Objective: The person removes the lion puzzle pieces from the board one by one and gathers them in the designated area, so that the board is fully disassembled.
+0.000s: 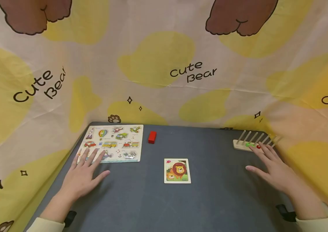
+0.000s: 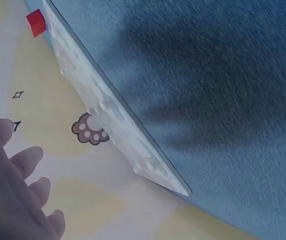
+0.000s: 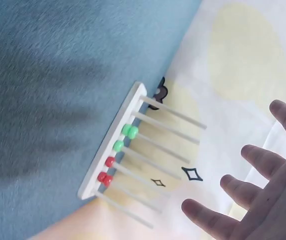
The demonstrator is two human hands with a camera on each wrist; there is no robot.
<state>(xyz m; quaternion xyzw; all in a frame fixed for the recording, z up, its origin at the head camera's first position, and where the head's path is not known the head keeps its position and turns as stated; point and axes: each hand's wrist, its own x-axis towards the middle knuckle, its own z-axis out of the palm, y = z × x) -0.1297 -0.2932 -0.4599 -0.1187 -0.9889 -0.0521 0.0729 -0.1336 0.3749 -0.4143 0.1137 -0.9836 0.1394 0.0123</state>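
My left hand (image 1: 80, 177), fingers spread, hovers at the near-left corner of a vehicle peg puzzle board (image 1: 114, 151) and holds nothing. In the left wrist view that board (image 2: 113, 115) appears edge-on, apart from the fingertips (image 2: 29, 159). On the other side, my right hand (image 1: 277, 170) is spread just before a wooden peg rack (image 1: 240, 145) and overlaps part of it. The right wrist view shows the rack (image 3: 114, 142) with a row of upright rods, green beads (image 3: 118, 146) and red beads (image 3: 110, 162) low on some of them. Nothing is in this hand.
A lion picture card (image 1: 177, 171) lies mid-table between the hands. Behind it, near the puzzle board, is a red block (image 1: 152, 137). The dark table (image 1: 164, 206) is bounded at the back and sides by a hanging bear-print cloth (image 1: 152, 61).
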